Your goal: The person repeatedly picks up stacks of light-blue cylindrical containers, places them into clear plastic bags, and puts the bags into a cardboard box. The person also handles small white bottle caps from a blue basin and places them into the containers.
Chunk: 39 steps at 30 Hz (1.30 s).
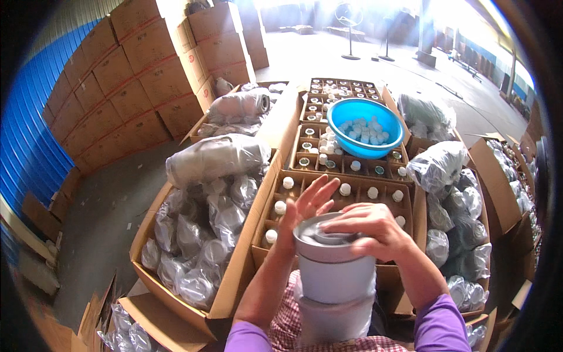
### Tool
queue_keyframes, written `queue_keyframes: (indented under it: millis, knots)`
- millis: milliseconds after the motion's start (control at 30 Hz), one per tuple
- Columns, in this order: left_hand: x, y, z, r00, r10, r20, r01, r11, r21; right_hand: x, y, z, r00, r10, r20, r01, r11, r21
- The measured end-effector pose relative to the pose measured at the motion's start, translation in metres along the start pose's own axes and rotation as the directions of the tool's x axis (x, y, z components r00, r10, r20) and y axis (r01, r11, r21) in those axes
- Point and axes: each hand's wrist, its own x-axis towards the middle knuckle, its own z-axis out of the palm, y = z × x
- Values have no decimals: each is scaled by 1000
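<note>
A wide, pale grey cylindrical flask [336, 281] stands upright close to my body, its lower part wrapped in a clear plastic bag. My right hand [378, 230] lies over its grey lid [328, 234], fingers bent across the top and thumb at the rim. Against the left side of the rim rests my left hand [305, 208], with its fingers stretched out and spread. Just beyond is a divided cardboard box [322, 186] with white-capped items in its compartments. What the flask stands on is hidden.
A blue basin [335, 138] of small white caps sits on more divided boxes. Open cartons of plastic-wrapped flasks stand left [220, 305] and right [419, 217]. Stacked brown cartons [132, 76] line the far left, beside a blue corrugated wall [35, 111]. Stand fans [350, 35] stand farther off.
</note>
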Motion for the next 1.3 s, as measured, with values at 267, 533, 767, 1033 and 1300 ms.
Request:
queue_keyframes:
  millis: [267, 533, 767, 1033, 1300]
  knots:
    - [2, 9, -30, 973, 203, -110, -183, 968, 170, 1, 8, -4, 952, 61, -300, 17, 968, 251]
    - [-35, 57, -3, 819, 570, 71, -563, 821, -99, -32, 83, -1, 936, 218, -276, -270, 948, -167]
    - [-21, 40, 0, 919, 392, 34, -253, 524, 813, 30, 97, 28, 959, 191, -208, 31, 659, 751]
    - [76, 72, 49, 969, 82, -235, 176, 442, 880, 21, 146, 20, 774, 591, -226, -86, 453, 888]
    - [95, 32, 31, 898, -412, 152, -163, 8, 987, -116, 247, -20, 471, 603, -644, -881, 294, -370]
